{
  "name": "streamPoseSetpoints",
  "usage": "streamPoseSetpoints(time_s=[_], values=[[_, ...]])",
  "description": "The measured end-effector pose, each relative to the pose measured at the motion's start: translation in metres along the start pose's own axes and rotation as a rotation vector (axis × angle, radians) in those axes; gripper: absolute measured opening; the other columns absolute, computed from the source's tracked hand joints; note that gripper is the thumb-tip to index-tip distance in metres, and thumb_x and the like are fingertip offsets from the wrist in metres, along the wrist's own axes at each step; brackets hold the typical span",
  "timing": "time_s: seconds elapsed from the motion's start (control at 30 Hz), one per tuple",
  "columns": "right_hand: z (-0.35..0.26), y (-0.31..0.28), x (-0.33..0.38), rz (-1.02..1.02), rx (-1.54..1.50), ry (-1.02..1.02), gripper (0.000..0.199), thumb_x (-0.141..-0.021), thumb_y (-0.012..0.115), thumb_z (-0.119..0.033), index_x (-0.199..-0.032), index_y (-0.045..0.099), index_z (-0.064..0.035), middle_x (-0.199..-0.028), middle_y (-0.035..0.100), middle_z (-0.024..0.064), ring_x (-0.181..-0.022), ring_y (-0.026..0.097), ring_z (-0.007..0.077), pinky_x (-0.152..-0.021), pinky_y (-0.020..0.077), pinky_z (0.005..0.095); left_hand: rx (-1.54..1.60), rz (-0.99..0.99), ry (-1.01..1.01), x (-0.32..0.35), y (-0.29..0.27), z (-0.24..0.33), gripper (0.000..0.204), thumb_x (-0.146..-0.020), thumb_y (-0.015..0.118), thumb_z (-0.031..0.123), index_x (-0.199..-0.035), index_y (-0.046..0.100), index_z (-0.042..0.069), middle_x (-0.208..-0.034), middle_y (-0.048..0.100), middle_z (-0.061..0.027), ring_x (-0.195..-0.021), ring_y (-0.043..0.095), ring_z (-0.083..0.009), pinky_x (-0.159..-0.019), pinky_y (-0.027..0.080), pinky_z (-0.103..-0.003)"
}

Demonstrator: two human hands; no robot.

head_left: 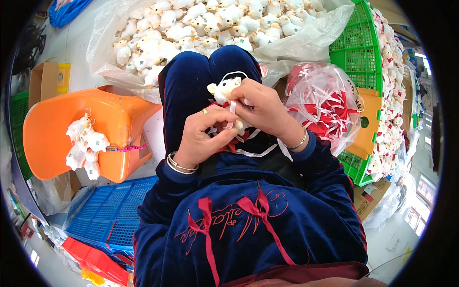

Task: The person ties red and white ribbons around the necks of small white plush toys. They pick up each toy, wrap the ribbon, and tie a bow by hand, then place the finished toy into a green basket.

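Over my lap I hold a small white plush animal with a cord loop above its head and red cloth around its body. My left hand is closed, its thumb and fingers pinching a white ribbon at the toy's front. My right hand is closed at the toy's side, with its fingers by the ribbon's upper part. The fingers cover much of the toy's body. More red cloth with white ribbons lies in my lap below the hands.
Ahead, a clear plastic sheet holds a heap of white plush toys. On the right are a bag of red ribboned cloths and a green crate. An orange chair with several plush toys stands left, near blue crates.
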State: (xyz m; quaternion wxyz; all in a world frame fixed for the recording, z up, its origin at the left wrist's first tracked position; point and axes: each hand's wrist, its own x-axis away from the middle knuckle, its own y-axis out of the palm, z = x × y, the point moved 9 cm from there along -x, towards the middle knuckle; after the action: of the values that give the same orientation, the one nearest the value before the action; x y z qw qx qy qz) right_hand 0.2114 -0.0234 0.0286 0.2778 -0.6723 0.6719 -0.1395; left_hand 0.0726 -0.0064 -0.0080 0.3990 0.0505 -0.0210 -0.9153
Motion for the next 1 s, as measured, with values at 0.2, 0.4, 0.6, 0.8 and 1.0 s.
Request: streamPoseSetpoints(time_s=[0.2,0.4,0.6,0.8,1.0], values=[[-0.002,-0.003,0.005,0.049,-0.014,0.002,0.014,-0.086,0.071,-0.004,-0.098,0.065,-0.0038,-0.088,0.060,0.0116,-0.074,0.063,0.0290,-0.065,0.0508,0.0374,0.502,0.026,-0.378,-0.002,-0.001,-0.022,0.019,-0.101,0.061,0.011,-0.102,0.072,-0.004,-0.088,0.073,-0.0078,-0.076,0.068,-0.0134,-0.073,0.056,-0.028],[0.000,-0.004,0.007,0.062,-0.010,-0.006,0.019,-0.083,0.072,0.002,-0.100,0.067,-0.0035,-0.086,0.059,0.0097,-0.074,0.062,0.0225,-0.065,0.0486,0.0325,0.300,0.000,-0.455,-0.005,0.002,-0.021,0.032,-0.107,0.054,0.024,-0.096,0.071,-0.001,-0.091,0.075,-0.0116,-0.078,0.070,-0.0147,-0.075,0.057,-0.028],[-0.001,-0.004,0.008,0.068,-0.025,-0.006,0.017,-0.084,0.072,0.002,-0.099,0.066,-0.0027,-0.087,0.060,0.0099,-0.074,0.061,0.0222,-0.065,0.0482,0.0316,0.407,-0.056,-0.569,-0.009,0.000,-0.027,0.027,-0.105,0.060,0.024,-0.095,0.066,-0.001,-0.086,0.074,-0.0084,-0.072,0.067,-0.0097,-0.070,0.055,-0.025],[0.002,-0.004,0.010,0.080,-0.030,0.016,0.015,-0.086,0.072,0.000,-0.098,0.064,-0.0030,-0.087,0.060,0.0117,-0.075,0.062,0.0269,-0.067,0.0501,0.0351,0.300,0.065,-0.468,-0.015,0.004,-0.022,0.014,-0.098,0.072,0.012,-0.097,0.062,0.002,-0.078,0.070,-0.0029,-0.065,0.061,-0.0046,-0.059,0.049,-0.019],[0.002,-0.007,0.011,0.117,-0.025,0.044,0.014,-0.088,0.071,-0.002,-0.099,0.063,-0.0026,-0.088,0.059,0.0133,-0.077,0.063,0.0288,-0.069,0.0509,0.0364,0.233,0.136,-0.403,-0.018,0.005,-0.016,0.018,-0.098,0.072,0.014,-0.104,0.062,0.000,-0.075,0.069,-0.0020,-0.060,0.058,-0.0033,-0.054,0.046,-0.019]])
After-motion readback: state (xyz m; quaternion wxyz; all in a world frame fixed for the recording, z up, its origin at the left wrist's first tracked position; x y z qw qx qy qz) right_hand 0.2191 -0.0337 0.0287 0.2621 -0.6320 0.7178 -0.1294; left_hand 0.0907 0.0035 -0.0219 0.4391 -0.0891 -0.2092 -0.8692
